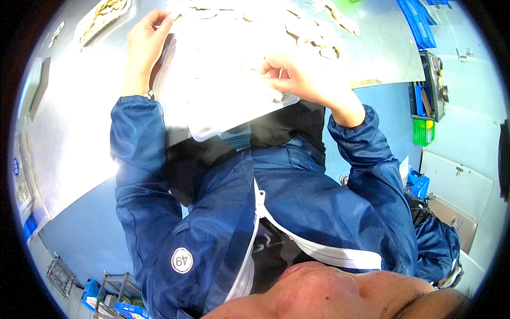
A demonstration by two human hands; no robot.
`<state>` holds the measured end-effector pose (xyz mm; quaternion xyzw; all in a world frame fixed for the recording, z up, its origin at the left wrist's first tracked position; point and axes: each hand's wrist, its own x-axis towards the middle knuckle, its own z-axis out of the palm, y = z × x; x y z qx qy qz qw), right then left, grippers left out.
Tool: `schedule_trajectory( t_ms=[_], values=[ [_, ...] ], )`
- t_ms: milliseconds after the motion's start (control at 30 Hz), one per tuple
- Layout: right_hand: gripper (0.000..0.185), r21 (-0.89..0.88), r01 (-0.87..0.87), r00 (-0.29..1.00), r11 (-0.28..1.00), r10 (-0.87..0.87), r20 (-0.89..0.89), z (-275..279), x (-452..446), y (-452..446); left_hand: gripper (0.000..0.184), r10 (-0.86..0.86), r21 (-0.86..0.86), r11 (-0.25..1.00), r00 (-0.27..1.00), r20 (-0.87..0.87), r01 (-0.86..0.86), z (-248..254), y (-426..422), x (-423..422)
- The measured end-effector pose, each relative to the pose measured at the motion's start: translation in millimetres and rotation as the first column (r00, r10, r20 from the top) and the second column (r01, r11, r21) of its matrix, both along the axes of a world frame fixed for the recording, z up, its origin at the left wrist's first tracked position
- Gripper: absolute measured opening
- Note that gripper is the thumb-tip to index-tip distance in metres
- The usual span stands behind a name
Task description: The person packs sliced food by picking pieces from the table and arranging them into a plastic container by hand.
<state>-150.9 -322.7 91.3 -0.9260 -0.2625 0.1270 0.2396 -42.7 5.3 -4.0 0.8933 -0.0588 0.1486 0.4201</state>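
Note:
My left hand (pixel 146 45) reaches over the far left part of the bright work surface, thumb and fingers pinched together at the edge of the glare; what they hold, if anything, is washed out. My right hand (pixel 297 80) is closed, with thumb and forefinger together above the near right corner of a clear plastic tray (pixel 204 133). Just below those fingertips lies a small pale piece (pixel 275 95); whether they grip anything is hidden by the glare. Rows of pale, dark-edged pieces (pixel 305 38) lie farther back. Most of the middle is overexposed.
Another tray (pixel 87 40) with several yellowish pieces stands at the far left of the metal table (pixel 69 165). Blue crates (pixel 417 24) and a green crate (pixel 423 132) are at the right. Another dark blue garment (pixel 438 244) shows at lower right.

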Motion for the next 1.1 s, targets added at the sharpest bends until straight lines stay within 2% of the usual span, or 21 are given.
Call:
schedule_trajectory(
  t_ms=[67,167,267,300,367,400,500,533,633,733,767,800,867,933,1000,1033,1067,1100],
  values=[
    [0.019,-0.046,0.024,0.991,0.999,-0.018,0.129,0,-3,2,0.028,0.003,-0.009,1.000,1.000,-0.017,-0.003,0,-2,-1],
    [0.019,-0.027,-0.007,0.988,1.000,0.012,0.156,5,-6,6,0.028,-0.014,-0.006,1.000,1.000,0.001,0.014,0,-1,-2],
    [0.018,-0.141,-0.065,0.954,0.988,0.102,0.280,8,-14,10,0.029,-0.043,0.020,0.999,0.998,0.048,0.043,-2,3,0],
    [0.017,-0.110,-0.067,0.951,0.992,0.097,0.292,6,-14,8,0.029,-0.055,0.028,0.998,0.996,0.071,0.054,-3,3,2],
    [0.016,-0.049,-0.075,0.944,0.996,0.087,0.319,-4,-15,2,0.029,-0.040,0.002,0.999,0.999,0.008,0.040,2,-1,-1],
    [0.015,-0.017,-0.042,0.977,0.999,0.044,0.209,-11,-15,-1,0.029,-0.032,-0.008,0.999,0.999,-0.024,0.032,6,-3,-4],
    [0.012,-0.033,-0.052,0.994,0.998,0.055,0.099,1,-16,-3,0.028,-0.006,-0.055,0.998,0.998,-0.058,0.003,20,-11,-8],
    [0.010,-0.005,-0.037,0.993,0.999,0.038,0.111,2,-14,-3,0.027,-0.006,-0.052,0.999,0.998,-0.064,0.002,23,-10,-9],
    [0.011,0.182,-0.003,0.992,0.983,-0.020,0.126,11,-2,-15,0.025,0.027,-0.072,0.997,0.997,-0.070,-0.032,33,-7,-15],
    [0.014,0.286,0.090,0.976,0.954,-0.142,0.166,24,27,-45,0.023,0.043,-0.157,0.986,0.999,-0.032,-0.047,33,3,-27],
    [0.017,0.359,0.209,0.972,0.909,-0.234,0.027,30,40,-60,0.022,0.060,-0.194,0.979,0.998,-0.015,-0.061,37,6,-39],
    [0.020,0.333,0.198,0.943,0.922,-0.272,0.192,36,56,-79,0.020,0.081,-0.184,0.980,0.997,0.001,-0.080,42,7,-54],
    [0.023,0.358,0.279,0.871,0.891,-0.392,0.296,38,103,-126,0.017,0.133,-0.116,0.985,0.991,0.016,-0.131,47,7,-94],
    [0.024,0.408,0.363,0.720,0.838,-0.530,0.447,48,154,-166,0.015,0.207,0.026,0.978,0.977,0.049,-0.209,46,3,-139],
    [0.030,0.293,0.524,0.598,0.800,-0.590,0.543,49,223,-219,0.017,0.271,0.136,0.946,0.949,0.158,-0.293,31,-1,-177],
    [0.028,0.347,0.459,0.594,0.818,-0.572,0.565,46,248,-233,0.018,0.291,0.163,0.929,0.928,0.233,-0.332,19,-3,-189],
    [0.028,0.396,0.388,0.590,0.832,-0.554,0.587,41,271,-244,0.018,0.337,0.153,0.918,0.924,0.180,-0.365,17,-9,-198],
    [0.026,0.336,0.431,0.583,0.838,-0.542,0.605,33,298,-258,0.019,0.386,0.144,0.904,0.914,0.128,-0.402,18,-17,-204]
  ],
)
